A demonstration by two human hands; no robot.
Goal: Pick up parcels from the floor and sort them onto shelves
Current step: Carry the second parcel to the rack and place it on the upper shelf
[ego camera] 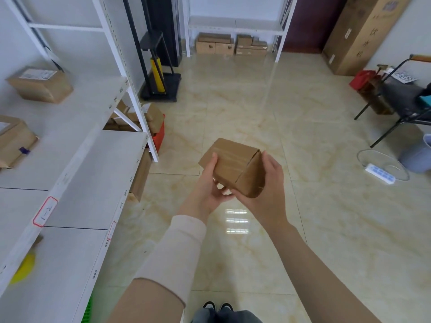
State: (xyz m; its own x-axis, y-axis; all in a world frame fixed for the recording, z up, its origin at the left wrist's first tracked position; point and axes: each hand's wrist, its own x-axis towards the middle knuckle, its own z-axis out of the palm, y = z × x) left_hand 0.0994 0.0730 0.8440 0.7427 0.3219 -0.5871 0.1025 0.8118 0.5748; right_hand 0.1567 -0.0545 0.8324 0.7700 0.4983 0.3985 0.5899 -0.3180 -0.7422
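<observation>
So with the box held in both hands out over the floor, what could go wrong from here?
1. The box is tilted, gripped mainly at its sides by the left hand and right hand; it might slip onto the tile floor.
2. The nearby shelf already holds a parcel; placing carelessly could knock it.

The box is plain brown cardboard. The floor is glossy cream tile veined with tan marbling. The shelves are white, with a red-outlined label. A crate is bright red-orange; a roll is yellow. One sleeve is pale pink.
</observation>
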